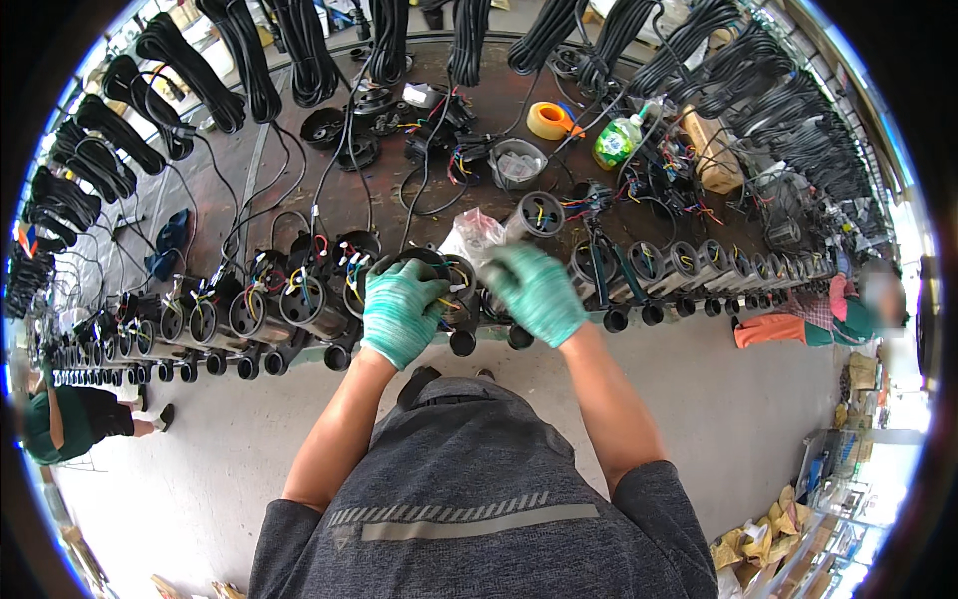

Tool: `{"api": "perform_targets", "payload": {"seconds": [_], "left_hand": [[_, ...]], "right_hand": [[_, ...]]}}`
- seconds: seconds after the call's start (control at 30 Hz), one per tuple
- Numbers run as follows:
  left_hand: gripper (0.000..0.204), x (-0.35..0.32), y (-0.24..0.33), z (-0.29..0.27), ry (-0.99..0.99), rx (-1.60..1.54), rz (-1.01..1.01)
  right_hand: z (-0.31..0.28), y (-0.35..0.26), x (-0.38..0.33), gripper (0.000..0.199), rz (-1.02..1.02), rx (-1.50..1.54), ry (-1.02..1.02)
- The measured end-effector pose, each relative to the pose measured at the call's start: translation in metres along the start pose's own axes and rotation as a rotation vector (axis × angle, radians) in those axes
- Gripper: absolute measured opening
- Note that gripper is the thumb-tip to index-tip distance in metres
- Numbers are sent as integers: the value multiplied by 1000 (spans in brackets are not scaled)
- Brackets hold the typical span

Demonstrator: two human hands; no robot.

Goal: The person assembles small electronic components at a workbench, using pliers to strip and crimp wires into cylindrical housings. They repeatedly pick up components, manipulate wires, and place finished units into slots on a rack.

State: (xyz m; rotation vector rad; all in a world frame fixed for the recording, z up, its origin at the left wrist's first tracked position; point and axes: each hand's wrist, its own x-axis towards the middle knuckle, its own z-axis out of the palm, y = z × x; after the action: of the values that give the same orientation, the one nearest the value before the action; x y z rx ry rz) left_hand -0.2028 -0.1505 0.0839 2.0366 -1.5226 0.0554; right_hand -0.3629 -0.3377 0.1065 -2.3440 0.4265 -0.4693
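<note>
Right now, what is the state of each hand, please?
Left hand: closed on the rim of a black pump housing.
Right hand: blurred, grip cannot be told.

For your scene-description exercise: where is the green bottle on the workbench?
In the head view the green bottle stands at the far right of the workbench, just right of the yellow tape roll, among loose coloured wires.
</note>
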Motion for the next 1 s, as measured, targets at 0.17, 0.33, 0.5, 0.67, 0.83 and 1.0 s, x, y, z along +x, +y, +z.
{"api": "perform_targets", "payload": {"seconds": [0.17, 0.33, 0.5, 0.67, 0.83, 1.0], "left_hand": [[22, -1, 2, 0, 12, 34, 13], [21, 0, -1, 5, 17, 4, 11], [22, -1, -8, 5, 48, -38, 2], [22, -1, -10, 3, 52, -81, -5], [21, 0, -8, 2, 43, -75, -11], [20, -1, -8, -1, 39, -70, -11]], "right_hand": [[-72, 94, -36, 73, 494, -694, 132], [-76, 106, -34, 114, 863, -806, -269], [-87, 106, -35, 122, 861, -660, -170], [-44, 74, -74, 92, 298, -298, 175], [25, 4, -77, 82, 169, -5, -23], [46, -5, -67, 79, 132, 99, -44]]}}
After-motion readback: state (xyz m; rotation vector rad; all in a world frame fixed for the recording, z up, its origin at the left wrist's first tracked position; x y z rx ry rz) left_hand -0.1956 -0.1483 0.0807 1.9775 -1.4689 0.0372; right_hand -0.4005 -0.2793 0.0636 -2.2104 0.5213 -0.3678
